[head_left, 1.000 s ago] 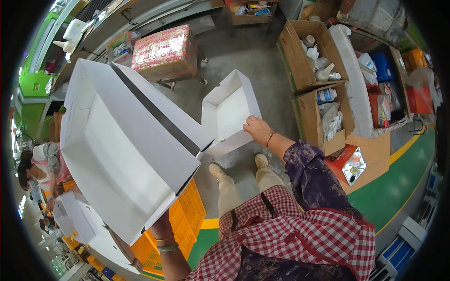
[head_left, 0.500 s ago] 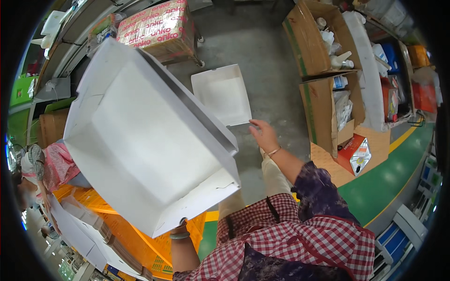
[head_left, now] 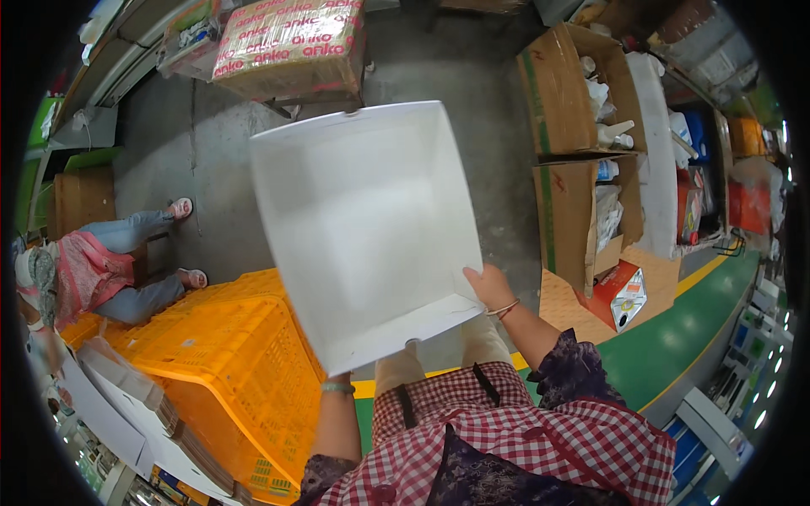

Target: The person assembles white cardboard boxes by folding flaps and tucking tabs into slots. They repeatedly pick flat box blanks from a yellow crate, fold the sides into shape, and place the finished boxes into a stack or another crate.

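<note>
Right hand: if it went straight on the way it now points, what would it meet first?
The white box: the right hand points up-left into its right side and seems to touch it there, though depth is unclear.

My feed is evenly and fairly brightly lit, with lamps (head_left: 760, 418) burning out to white spots near the right rim. I get glare off the wrapped carton (head_left: 291, 44) and soft highlights on the green floor (head_left: 727, 287), while the grey floor (head_left: 502, 118) reads duller. The white box (head_left: 371, 228) looks pale inside, lightly shaded. Fisheye distortion bends straight edges, black swallows the corners, and small details turn mushy at the far left.
</note>
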{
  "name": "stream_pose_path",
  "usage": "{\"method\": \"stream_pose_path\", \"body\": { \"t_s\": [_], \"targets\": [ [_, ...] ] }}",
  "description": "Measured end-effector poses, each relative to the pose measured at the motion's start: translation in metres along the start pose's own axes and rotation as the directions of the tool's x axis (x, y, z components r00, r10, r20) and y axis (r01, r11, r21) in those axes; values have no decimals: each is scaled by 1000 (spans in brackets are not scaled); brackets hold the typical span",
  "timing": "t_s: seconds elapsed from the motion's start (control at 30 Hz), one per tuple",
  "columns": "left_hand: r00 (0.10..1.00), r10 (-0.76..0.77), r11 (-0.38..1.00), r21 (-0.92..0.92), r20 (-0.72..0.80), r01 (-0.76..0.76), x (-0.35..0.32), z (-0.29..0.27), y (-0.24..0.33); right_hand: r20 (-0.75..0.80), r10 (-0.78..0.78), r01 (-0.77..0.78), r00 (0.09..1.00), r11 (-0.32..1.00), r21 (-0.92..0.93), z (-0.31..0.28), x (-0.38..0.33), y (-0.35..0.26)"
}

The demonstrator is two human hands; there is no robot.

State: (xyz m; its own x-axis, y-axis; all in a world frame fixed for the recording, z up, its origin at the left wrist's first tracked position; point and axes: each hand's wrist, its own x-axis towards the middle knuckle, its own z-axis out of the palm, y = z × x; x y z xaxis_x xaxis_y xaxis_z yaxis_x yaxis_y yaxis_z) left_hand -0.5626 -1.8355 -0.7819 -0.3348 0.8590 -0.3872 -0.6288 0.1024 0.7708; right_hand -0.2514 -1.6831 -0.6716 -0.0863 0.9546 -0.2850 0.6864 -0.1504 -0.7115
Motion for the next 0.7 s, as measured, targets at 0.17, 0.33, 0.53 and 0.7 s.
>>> {"method": "stream_pose_path", "body": {
  "t_s": [0.17,0.33,0.53,0.7],
  "targets": [
    [962,-263,959,-132,-77,252,50,6,24,-85,343,-284,935,872,399,-15,-45,24],
    [976,-104,801,566,-189,195,97,7,-36,-200,442,-238,875,750,617,-64,-103,130],
    [964,-152,776,577,-220,254,138,53,-5,-414,544,-264,729,783,564,-94,-147,185],
    [956,-186,854,445,-225,271,179,72,5,-433,592,-320,680,770,552,-95,-160,185]
  ]
}}
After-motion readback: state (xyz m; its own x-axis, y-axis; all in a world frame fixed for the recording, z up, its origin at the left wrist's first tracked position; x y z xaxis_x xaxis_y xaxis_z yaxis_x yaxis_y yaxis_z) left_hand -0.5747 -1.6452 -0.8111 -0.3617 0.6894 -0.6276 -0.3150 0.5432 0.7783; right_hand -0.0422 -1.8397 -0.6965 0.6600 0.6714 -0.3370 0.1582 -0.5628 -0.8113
